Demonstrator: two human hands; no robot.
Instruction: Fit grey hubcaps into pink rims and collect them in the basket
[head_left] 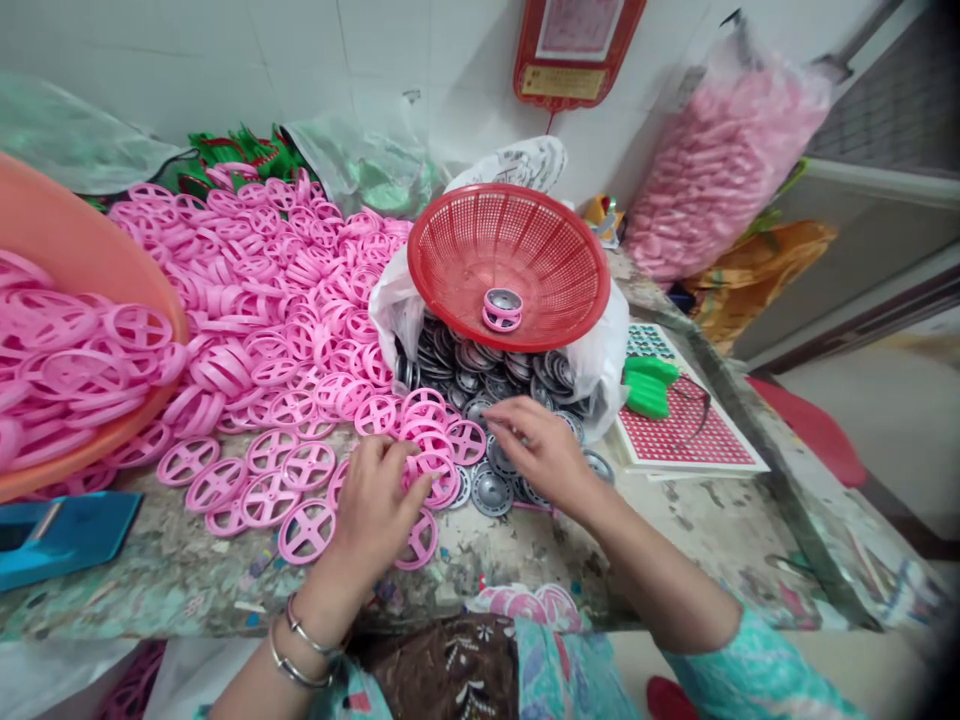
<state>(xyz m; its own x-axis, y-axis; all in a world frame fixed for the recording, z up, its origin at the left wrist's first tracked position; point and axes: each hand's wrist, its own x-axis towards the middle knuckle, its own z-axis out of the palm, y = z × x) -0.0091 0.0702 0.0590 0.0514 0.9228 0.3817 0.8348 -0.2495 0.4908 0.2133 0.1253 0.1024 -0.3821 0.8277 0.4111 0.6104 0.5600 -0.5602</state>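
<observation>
My left hand (pixel 379 500) is at a cluster of pink spoked rings, its fingers curled and its thumb against the edge of one pink ring (pixel 441 486). Other loose pink rings (pixel 306 532) lie flat around it. My right hand (pixel 546 452) reaches over the grey discs with its fingers stretched out and the thumb a little apart; I see nothing held in it. Below its fingers are several grey discs (pixel 492 490), spilling from a white bag (pixel 611 350). On the bag rests a red mesh basket (pixel 457 265), with a grey disc and pink ring together (pixel 502 310) inside.
A large heap of pink rings (pixel 247 270) covers the back left. An orange tub (pixel 161 300) of pink rings leans in at far left, above a blue tool (pixel 90 530). Printed sheets (pixel 697 440) with a green piece (pixel 649 386) lie at right. A bag of pink parts (pixel 720 170) stands behind.
</observation>
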